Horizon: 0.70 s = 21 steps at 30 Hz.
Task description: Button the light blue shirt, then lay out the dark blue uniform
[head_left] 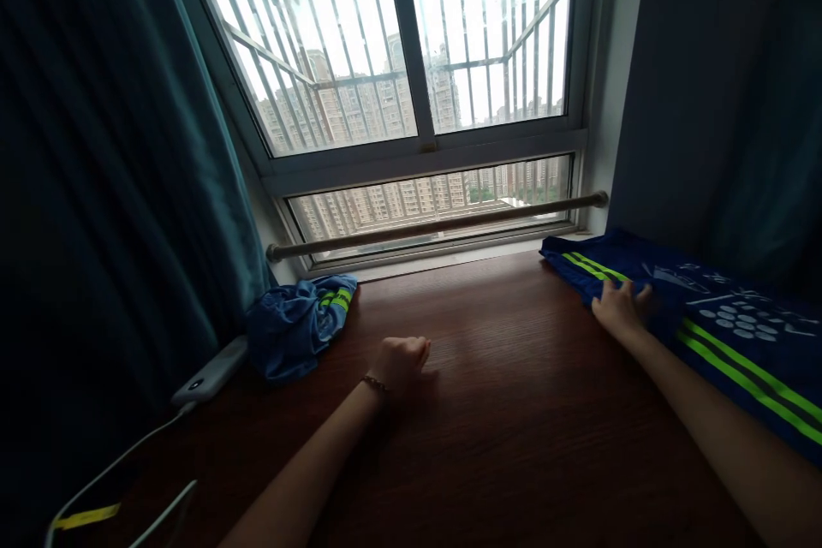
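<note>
My right hand [621, 306] lies flat on a dark blue garment [725, 325] with neon green stripes, spread along the right side of the dark wooden sill [488, 411]. My left hand [402, 360] rests on the bare wood near the middle, fingers curled into a loose fist, holding nothing; a bead bracelet is on its wrist. A second blue garment [296, 324] with green stripes lies crumpled at the left, about a hand's width from my left hand.
A white power bank [211, 374] with a white cable [109, 467] lies at the left edge by the teal curtain [116, 188]. A metal rod [437, 225] runs across the barred window [411, 43]. Another dark curtain [725, 86] hangs at the right.
</note>
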Each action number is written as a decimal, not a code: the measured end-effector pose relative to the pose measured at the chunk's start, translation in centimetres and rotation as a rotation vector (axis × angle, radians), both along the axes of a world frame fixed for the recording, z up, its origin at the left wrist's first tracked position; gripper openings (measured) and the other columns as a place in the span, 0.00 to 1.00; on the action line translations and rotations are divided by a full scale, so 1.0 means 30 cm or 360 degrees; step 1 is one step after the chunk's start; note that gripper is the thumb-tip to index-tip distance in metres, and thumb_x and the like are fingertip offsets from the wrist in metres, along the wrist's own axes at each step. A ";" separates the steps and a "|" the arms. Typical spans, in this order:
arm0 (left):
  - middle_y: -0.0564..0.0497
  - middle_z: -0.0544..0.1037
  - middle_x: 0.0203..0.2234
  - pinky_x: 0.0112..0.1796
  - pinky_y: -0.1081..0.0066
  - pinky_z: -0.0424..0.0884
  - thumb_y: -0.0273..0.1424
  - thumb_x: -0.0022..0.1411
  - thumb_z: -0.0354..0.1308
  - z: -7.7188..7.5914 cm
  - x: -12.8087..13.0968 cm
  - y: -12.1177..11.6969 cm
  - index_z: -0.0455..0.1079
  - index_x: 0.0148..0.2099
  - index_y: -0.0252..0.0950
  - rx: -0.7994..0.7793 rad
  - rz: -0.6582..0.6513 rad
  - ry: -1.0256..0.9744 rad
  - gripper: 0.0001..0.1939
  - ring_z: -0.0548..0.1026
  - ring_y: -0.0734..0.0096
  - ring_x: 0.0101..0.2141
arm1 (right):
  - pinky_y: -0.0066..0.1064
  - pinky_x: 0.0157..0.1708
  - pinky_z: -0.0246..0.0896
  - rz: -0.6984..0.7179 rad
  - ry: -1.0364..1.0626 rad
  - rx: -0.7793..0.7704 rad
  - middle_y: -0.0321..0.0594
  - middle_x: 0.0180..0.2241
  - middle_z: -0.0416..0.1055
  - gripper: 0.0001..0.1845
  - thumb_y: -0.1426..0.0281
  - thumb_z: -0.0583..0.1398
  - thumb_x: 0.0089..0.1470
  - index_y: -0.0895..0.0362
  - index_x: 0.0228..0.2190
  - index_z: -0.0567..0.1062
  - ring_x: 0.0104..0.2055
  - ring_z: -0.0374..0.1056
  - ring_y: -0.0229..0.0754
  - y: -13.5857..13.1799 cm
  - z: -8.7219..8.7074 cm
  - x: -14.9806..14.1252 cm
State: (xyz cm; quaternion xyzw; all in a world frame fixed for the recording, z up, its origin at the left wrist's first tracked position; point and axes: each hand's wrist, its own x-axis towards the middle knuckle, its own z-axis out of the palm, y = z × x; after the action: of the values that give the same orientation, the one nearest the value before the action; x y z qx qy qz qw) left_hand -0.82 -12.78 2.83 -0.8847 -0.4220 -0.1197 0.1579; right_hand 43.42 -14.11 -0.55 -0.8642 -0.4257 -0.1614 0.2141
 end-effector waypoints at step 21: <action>0.42 0.72 0.37 0.37 0.68 0.64 0.40 0.60 0.42 -0.033 0.021 -0.023 0.63 0.47 0.33 -0.0017 -0.0286 -0.0090 0.20 0.69 0.64 0.36 | 0.26 0.31 0.55 0.1085 0.0470 -0.0470 0.44 0.29 0.70 0.09 0.72 0.52 0.45 0.60 0.25 0.72 0.33 0.66 0.41 -0.106 0.103 -0.439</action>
State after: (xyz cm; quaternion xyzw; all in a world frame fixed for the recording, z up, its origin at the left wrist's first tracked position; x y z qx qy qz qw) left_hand -0.18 -13.46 1.84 -0.9160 -0.3459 -0.1563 0.1299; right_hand 30.24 -17.28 2.54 -0.7088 -0.6714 0.1080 0.1877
